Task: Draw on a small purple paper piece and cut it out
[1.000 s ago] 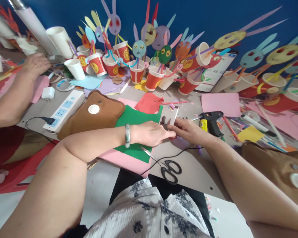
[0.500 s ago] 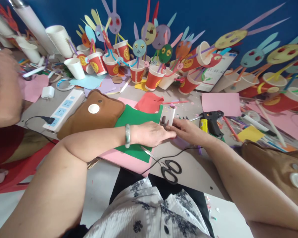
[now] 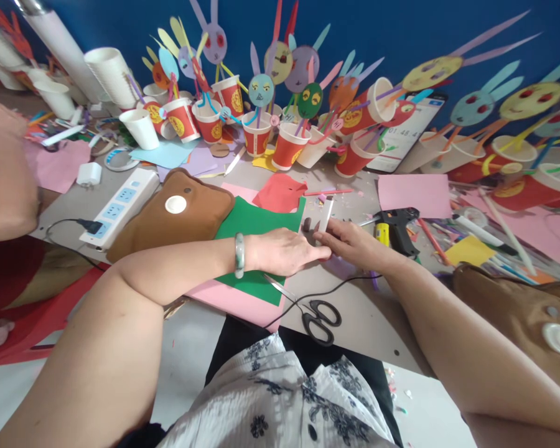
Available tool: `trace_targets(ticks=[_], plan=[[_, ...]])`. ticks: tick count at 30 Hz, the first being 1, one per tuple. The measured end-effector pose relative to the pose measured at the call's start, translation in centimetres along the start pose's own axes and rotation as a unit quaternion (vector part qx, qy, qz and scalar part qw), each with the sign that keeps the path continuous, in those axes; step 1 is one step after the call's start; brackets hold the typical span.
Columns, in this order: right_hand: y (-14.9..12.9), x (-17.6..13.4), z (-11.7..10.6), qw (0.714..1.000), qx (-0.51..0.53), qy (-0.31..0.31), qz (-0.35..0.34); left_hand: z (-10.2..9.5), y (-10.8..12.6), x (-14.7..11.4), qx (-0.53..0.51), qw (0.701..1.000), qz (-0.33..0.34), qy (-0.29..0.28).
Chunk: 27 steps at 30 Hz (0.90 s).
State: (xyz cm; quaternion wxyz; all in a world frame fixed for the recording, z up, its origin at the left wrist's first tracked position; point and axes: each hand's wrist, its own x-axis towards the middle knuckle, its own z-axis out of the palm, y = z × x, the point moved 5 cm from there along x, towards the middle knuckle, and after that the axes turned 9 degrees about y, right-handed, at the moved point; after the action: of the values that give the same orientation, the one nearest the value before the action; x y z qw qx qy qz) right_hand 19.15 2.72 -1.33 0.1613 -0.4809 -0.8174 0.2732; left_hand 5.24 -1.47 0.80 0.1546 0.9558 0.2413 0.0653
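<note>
Palm down over the right part of a green paper sheet, my left hand is closed, its foremost fingertip meeting my right hand. What it grips, if anything, is hidden. My right hand pinches a slim white bar with a dark end, tilted upward; its exact kind is unclear. Pink paper lies beneath the green sheet. Black-handled scissors rest just in front of my left hand, blades pointing toward the green sheet. A red paper piece lies beyond my hands.
A black glue gun lies right of my right hand. Brown cushions flank the work area, with a power strip at left. Paper cups with paper figures line the back, beside a phone. Another person's arm is at left.
The white bar in my right hand has turned slightly and shows more narrowly. My left hand has hardly moved. The other person's arm at left has shifted nearer.
</note>
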Motion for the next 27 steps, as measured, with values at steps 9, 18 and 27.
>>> trace_targets(ticks=[9,18,27], plan=[[-0.11,-0.04,0.1,1.0,0.013,-0.003,0.001,0.02,0.02,-0.06,0.003,1.0,-0.003,-0.004],[0.04,0.0,0.07,1.0,0.017,-0.004,-0.008,0.07,0.03,-0.06,0.006,1.0,0.0,-0.008],[-0.36,-0.14,-0.2,1.0,0.023,0.004,-0.011,0.03,0.01,-0.03,-0.002,1.0,-0.003,-0.012]])
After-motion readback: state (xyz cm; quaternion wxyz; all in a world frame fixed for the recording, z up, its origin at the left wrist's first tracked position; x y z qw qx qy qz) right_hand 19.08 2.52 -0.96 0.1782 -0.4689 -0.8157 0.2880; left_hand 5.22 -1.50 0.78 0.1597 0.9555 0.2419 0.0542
